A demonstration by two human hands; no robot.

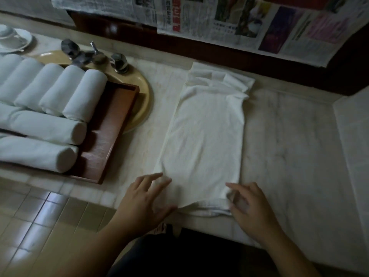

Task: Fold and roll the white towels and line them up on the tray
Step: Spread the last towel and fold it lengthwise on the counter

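Hands first: left hand (146,198) is spread with straight fingers, tips resting on the near left corner of the folded towel (203,140). Right hand (250,204) is at the near right corner, fingers loosely bent. It's a bit blurry there, so I think it's only touching the hem, not pinching it, but I wouldn't swear to it. Neither hand has actually got hold of anything that I can see.

So my read on the step: folding is done, since the towel is already a long narrow strip, and the roll hasn't started. Next move should be tucking that near hem over and rolling it away from the body, keeping both corners level so the roll doesn't cone out. The far end of the towel is rumpled with a couple of flaps sticking up, so it probably wants flattening before the roll gets there.

Taking the towel as the landmark: it lies lengthwise on the marble counter (289,146), its near end between the hands and just overhanging the counter edge. Left of it sits the wooden tray (111,136) with a bunch of rolled towels (60,92) already lined up, partly over a tan basin (139,80) with a tap (93,54). Beyond the towel's far end hangs newspaper (239,21).
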